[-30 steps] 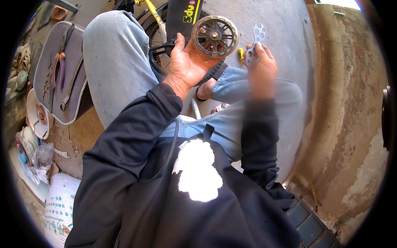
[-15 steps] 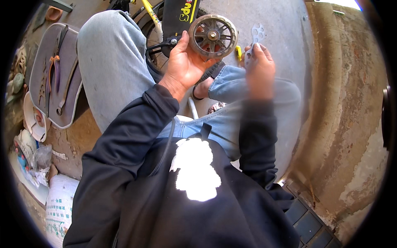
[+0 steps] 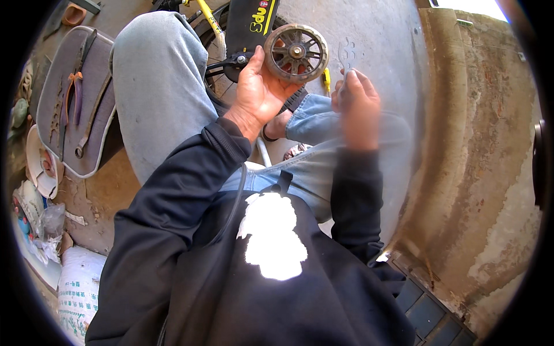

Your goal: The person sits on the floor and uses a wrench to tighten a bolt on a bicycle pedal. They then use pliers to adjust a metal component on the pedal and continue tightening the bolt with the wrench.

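A small training wheel with dark spokes and a translucent tread faces up, a bolt at its hub. My left hand grips its lower left edge, thumb up on the near side and fingers partly behind the wheel. Right of it, my right hand pinches a flat silver multi-hole spanner, whose holed end points up and blurs against the grey floor. The spanner is apart from the wheel. A child's bicycle with a yellow frame and a black chain guard lies just beyond my left hand.
A grey padded cushion at the left bears orange-and-purple pliers and a ring spanner. A yellow-handled thing lies past my hands. A white sack stands lower left; a stained wall rises at right.
My right hand has shifted slightly down and left, turning the spanner so that it looks thinner and blurred. My left hand still holds the wheel in nearly the same place.
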### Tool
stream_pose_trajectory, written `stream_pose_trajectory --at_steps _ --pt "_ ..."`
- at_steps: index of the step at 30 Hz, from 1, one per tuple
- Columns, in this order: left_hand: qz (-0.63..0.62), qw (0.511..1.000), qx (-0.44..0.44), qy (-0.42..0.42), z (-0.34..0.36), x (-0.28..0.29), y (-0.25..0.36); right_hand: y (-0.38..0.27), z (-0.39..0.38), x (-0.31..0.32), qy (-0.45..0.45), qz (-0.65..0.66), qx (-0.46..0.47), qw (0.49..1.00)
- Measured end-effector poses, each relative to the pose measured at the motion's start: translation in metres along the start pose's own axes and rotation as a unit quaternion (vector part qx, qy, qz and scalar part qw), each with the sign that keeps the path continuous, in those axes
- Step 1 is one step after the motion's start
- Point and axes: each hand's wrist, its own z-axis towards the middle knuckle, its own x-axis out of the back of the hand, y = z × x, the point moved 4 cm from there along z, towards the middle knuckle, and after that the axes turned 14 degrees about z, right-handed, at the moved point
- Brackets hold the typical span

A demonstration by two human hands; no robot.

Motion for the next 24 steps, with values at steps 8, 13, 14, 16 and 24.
stream_pose_trajectory --at_steps 8,13,14,16,24 --pt "0.035 0.999 -0.017 0.017 0.0 0.003 0.001 -0.003 -0.011 -0.027 0.0 -0.163 -0.021 0.986" --pt "0.033 0.999 -0.019 0.007 0.001 0.003 0.001 0.008 -0.013 -0.039 -0.004 -0.212 -0.002 0.977" --pt "0.035 0.999 -0.018 0.009 0.001 0.003 0.001 0.01 -0.014 -0.041 0.004 -0.222 0.003 0.975" --pt "0.038 0.999 -0.019 0.016 0.001 0.004 0.001 0.013 -0.015 -0.044 0.018 -0.231 0.006 0.973" --pt "0.033 0.999 -0.02 0.029 0.001 0.005 0.002 0.026 -0.029 -0.052 0.059 -0.237 0.009 0.97"
